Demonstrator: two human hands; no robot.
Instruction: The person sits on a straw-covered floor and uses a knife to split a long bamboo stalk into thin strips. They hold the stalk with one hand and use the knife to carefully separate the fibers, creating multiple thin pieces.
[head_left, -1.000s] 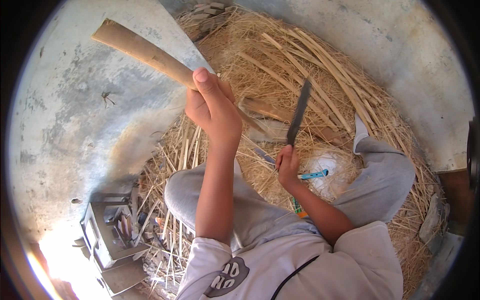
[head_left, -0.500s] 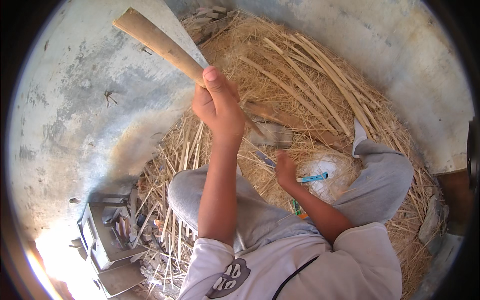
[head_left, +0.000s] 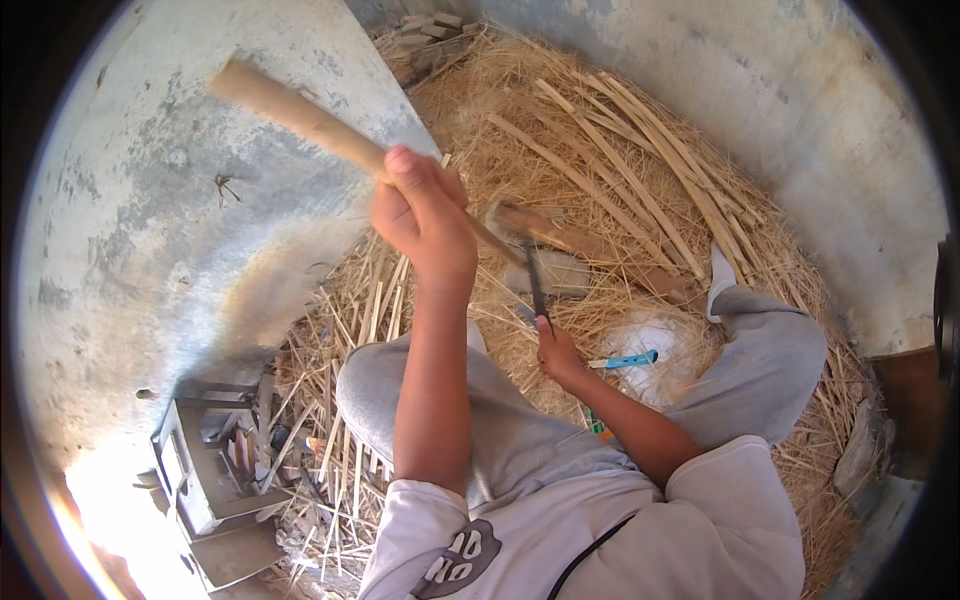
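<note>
My left hand (head_left: 425,210) is raised and closed around a split bamboo strip (head_left: 300,125), thumb along its top. The strip slants from the upper left down to the right, and its wide upper end is blurred. Its lower end reaches close to a wooden block (head_left: 560,277) on the straw. My right hand (head_left: 560,355) is wrapped round a knife whose dark, narrow blade (head_left: 536,275) points up, beside the strip's lower end. Whether blade and strip touch, I cannot tell. A light-blue handled tool (head_left: 625,359) lies just right of this hand.
Long bamboo strips (head_left: 640,165) lie over the straw at the far right. Many thin slivers (head_left: 375,305) are heaped at the left. A plank (head_left: 590,240) lies behind the block. Concrete walls (head_left: 800,150) curve around; a broken metal-framed box (head_left: 205,465) stands lower left.
The bamboo strip and my left hand have shifted slightly left and down. My right hand has moved slightly down and left, and the knife blade now stands upright in sight.
</note>
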